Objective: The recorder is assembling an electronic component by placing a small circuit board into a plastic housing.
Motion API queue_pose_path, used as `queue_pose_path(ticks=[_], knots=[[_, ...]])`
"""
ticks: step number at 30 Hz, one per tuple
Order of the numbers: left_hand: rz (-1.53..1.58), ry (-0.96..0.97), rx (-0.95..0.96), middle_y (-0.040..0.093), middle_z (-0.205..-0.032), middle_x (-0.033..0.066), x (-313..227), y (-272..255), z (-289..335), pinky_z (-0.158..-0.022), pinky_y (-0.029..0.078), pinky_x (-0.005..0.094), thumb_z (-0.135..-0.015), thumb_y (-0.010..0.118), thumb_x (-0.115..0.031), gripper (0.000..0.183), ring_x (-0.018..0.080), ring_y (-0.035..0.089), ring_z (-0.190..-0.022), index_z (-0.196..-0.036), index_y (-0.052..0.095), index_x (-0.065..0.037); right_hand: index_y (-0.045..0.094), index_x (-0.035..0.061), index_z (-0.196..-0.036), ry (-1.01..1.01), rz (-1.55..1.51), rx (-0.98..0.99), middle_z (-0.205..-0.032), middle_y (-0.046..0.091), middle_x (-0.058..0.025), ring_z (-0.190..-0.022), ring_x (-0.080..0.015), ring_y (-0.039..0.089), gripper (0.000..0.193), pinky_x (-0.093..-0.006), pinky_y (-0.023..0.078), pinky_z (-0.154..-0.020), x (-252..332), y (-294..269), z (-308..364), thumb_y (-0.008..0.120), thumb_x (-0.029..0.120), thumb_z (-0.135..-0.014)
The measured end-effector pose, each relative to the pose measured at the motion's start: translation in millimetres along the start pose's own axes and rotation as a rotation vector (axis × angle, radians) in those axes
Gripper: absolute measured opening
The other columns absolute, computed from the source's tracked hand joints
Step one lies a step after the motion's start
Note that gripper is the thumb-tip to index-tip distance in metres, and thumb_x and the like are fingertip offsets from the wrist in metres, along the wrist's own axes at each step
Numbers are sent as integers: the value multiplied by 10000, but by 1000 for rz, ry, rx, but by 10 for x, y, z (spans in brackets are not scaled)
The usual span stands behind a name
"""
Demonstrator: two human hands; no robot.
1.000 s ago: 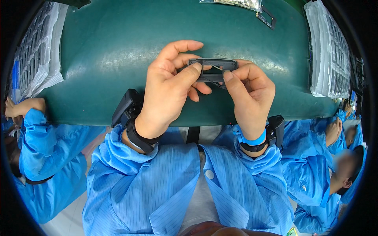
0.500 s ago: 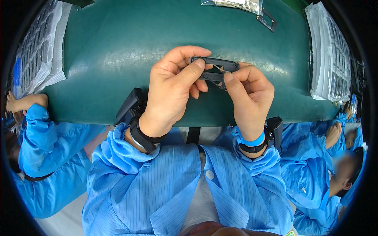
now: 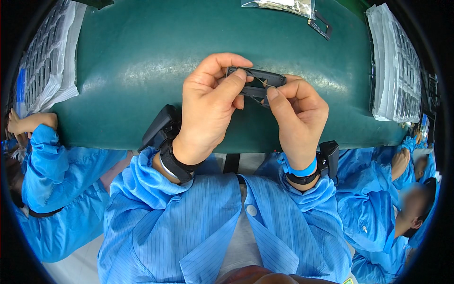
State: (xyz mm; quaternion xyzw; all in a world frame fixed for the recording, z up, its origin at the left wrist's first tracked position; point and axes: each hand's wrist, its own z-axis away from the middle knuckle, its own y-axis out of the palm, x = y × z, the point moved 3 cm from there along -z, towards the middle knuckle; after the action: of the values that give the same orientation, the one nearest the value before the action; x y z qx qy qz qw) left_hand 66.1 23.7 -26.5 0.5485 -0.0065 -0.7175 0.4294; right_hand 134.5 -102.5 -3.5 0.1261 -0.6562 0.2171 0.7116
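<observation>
Above the green table, both hands meet at a dark, rectangular plastic frame [image 3: 274, 76] with an opening through its middle. My left hand [image 3: 203, 106] is closed on the frame's left end, thumb on top and fingers behind. A thin, pale strip [image 3: 259, 80] runs slantwise across the opening from near the left thumb. Its right end meets the fingertips of my right hand [image 3: 302, 113], which are pinched together at the frame's right side. Whether the right fingers also grip the frame cannot be made out, since the thumb covers that corner.
Stacked clear trays in plastic wrapping stand at the left [image 3: 49, 57] and right table edges. A clear bag [image 3: 295, 5] lies at the far edge beside a small black frame-shaped part [image 3: 320, 26]. People in blue jackets sit close on both sides.
My left hand and wrist have shifted slightly, and the dark frame has moved a little up and left. The right hand stays pinched at the strip, nearly unmoved.
</observation>
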Motion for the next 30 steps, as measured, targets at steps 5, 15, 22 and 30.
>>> queue_pose_path(ticks=[5,15,22,30], knots=[[-3,24,-10,631,-808,43,4,8,-5,-471,363,157,-885,536,-39,130,37,479,-546,-998,601,-42,570,-28,-729,-17,5,3,-830,561,-46,-657,-54,515,86,-201,426,-585,-23,6,-11,633,-14,-786],[-61,96,-25,637,-821,49,10,35,-7,-475,344,155,-891,555,-57,131,33,470,-550,-1014,598,-43,578,-21,-782,0,-11,-26,-820,575,-28,-662,-46,514,71,-192,428,-589,-37,-11,-24,634,10,-814],[-94,131,-25,637,-853,74,-7,39,38,-477,360,165,-894,549,-51,136,50,487,-545,-1020,589,-25,596,-43,-805,-4,22,-98,-777,607,-37,-656,-51,532,84,-198,443,-606,-21,-1,-41,632,30,-824],[-133,210,-26,635,-903,110,-2,53,96,-520,449,195,-891,527,-10,143,91,559,-590,-1026,572,4,621,-63,-825,28,34,-186,-723,638,-50,-658,-69,556,135,-224,460,-594,28,32,-92,648,69,-824]])
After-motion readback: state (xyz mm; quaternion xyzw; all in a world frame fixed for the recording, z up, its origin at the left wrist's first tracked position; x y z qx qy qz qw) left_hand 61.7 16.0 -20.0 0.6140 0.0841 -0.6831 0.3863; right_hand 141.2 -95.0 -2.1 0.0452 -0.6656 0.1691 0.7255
